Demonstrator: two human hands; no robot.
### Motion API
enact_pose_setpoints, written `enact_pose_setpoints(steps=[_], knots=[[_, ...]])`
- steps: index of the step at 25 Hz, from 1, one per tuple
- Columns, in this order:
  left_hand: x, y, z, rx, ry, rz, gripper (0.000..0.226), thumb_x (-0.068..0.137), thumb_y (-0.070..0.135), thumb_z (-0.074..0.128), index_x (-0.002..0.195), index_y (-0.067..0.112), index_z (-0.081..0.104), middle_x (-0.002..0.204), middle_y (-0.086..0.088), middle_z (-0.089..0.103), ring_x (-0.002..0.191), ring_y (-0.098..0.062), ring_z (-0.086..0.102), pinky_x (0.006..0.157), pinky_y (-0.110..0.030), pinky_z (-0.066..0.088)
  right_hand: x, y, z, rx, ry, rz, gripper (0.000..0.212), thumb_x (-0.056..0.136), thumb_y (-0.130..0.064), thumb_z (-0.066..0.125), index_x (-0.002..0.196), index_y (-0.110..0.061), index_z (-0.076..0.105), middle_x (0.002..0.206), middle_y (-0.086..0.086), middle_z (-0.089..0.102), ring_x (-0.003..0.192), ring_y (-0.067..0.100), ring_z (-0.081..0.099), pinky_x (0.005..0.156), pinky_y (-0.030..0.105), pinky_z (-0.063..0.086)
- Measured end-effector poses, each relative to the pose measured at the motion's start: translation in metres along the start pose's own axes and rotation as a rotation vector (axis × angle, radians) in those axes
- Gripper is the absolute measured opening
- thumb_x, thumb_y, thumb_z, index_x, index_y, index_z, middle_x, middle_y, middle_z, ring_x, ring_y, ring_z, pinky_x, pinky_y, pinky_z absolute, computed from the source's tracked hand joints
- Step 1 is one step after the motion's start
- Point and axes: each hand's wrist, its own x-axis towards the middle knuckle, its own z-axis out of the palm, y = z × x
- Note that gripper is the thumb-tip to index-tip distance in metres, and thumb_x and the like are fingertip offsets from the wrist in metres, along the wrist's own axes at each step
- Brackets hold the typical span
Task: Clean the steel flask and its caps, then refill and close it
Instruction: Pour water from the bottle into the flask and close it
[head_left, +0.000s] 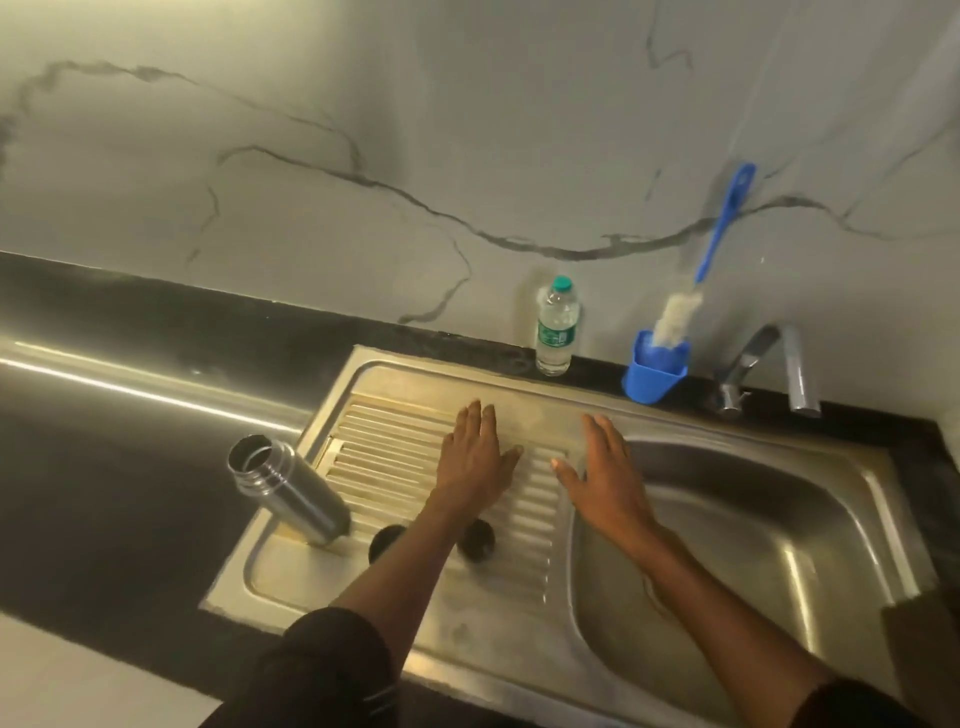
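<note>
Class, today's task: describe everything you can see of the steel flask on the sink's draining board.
The steel flask is a shiny, bare-metal cylinder with a narrower threaded neck. It is uncapped, and its open mouth shows a dark inside; whether it holds water cannot be told. It appears to stand on its base at the left edge of the ribbed draining board, near the dark counter. Neither hand touches it: the left hand is spread open to its right. Two dark round caps lie apart from it on the board.

Drainboard (395, 431): steel flask (291, 491) stood uncapped at left edge; two dark caps (477, 540) near front.
Basin (753, 525): unobstructed.
Rear ledge: water bottle (557, 327), blue brush holder (655, 371), tap (763, 371) lined the wall.
</note>
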Motion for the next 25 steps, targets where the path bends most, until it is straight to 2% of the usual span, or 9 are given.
enact_pose_setpoints(steps=[4,8,11,13,16,19,21,22,25], knots=[[0.046,-0.025,0.012,0.028,-0.077,-0.003,0.092,0.105,0.063,0.042,0.168,0.010,0.001,0.177,-0.011,-0.004,0.163,-0.028,0.000,0.130,-0.050,0.018,0.074,-0.027,0.008,0.235,0.022,0.149,0.096,0.091,-0.049,0.074,0.163,-0.016,0.019,0.169,0.010,0.025,0.154,0.027,0.027,0.124,0.045,0.030],[0.053,-0.033,0.030,0.047,-0.109,0.014,0.092,0.105,0.062,0.042,0.168,0.012,-0.002,0.176,-0.009,-0.008,0.163,-0.026,-0.001,0.132,-0.047,0.014,0.144,-0.035,0.021,0.420,0.160,0.273,0.113,0.076,-0.050,0.088,0.159,-0.011,0.022,0.156,0.013,0.042,0.142,0.029,0.045,0.114,0.043,0.044],[0.054,-0.043,0.040,0.030,-0.079,0.018,0.092,0.103,0.068,0.037,0.168,0.018,-0.004,0.176,-0.003,-0.011,0.163,-0.022,-0.005,0.132,-0.046,0.011,0.188,-0.037,0.032,0.453,0.278,0.350,0.119,0.057,-0.066,0.088,0.148,-0.012,0.033,0.141,0.011,0.055,0.128,0.029,0.057,0.103,0.048,0.054],[0.057,-0.049,0.044,0.044,-0.074,0.039,0.092,0.102,0.071,0.033,0.169,0.019,-0.003,0.176,-0.001,-0.011,0.163,-0.020,-0.004,0.132,-0.045,0.011,0.205,-0.037,0.037,0.451,0.337,0.391,0.106,0.054,-0.072,0.085,0.134,-0.017,0.042,0.129,0.005,0.064,0.115,0.026,0.066,0.094,0.047,0.058],[0.059,-0.049,0.045,0.044,-0.065,0.039,0.092,0.101,0.073,0.032,0.169,0.021,-0.003,0.176,0.000,-0.011,0.163,-0.020,-0.004,0.132,-0.045,0.012,0.213,-0.038,0.037,0.432,0.412,0.381,0.073,0.070,-0.054,0.089,0.122,-0.017,0.054,0.116,0.001,0.072,0.104,0.023,0.071,0.083,0.034,0.057],[0.060,-0.046,0.042,0.059,-0.087,0.025,0.093,0.101,0.072,0.038,0.169,0.022,-0.002,0.176,0.000,-0.010,0.163,-0.021,-0.003,0.131,-0.046,0.014,0.195,-0.037,0.027,0.499,0.393,0.332,0.059,0.079,-0.041,0.088,0.122,-0.013,0.060,0.114,0.000,0.073,0.101,0.017,0.069,0.076,0.023,0.049],[0.065,-0.043,0.036,0.069,-0.129,0.019,0.094,0.099,0.069,0.049,0.168,0.020,0.008,0.177,-0.004,-0.001,0.163,-0.026,0.007,0.129,-0.048,0.021,0.173,-0.034,0.018,0.642,0.327,0.290,0.052,0.078,-0.039,0.090,0.117,-0.017,0.063,0.106,-0.005,0.075,0.096,0.012,0.071,0.072,0.017,0.053],[0.068,-0.040,0.030,0.053,-0.147,0.010,0.091,0.097,0.065,0.057,0.165,0.019,0.018,0.176,-0.007,0.009,0.160,-0.029,0.018,0.126,-0.049,0.029,0.158,-0.033,0.013,0.728,0.286,0.276,0.047,0.077,-0.037,0.091,0.113,-0.021,0.065,0.101,-0.007,0.075,0.093,0.011,0.072,0.073,0.017,0.055],[0.072,-0.025,0.002,-0.239,-0.041,-0.047,0.057,0.101,0.047,0.063,0.147,0.014,0.052,0.154,-0.011,0.049,0.134,-0.030,0.054,0.108,-0.045,0.048,0.105,-0.031,0.003,1.037,0.144,0.295,0.051,0.073,-0.028,0.092,0.117,-0.015,0.069,0.104,0.001,0.078,0.097,0.020,0.075,0.086,0.035,0.058]])
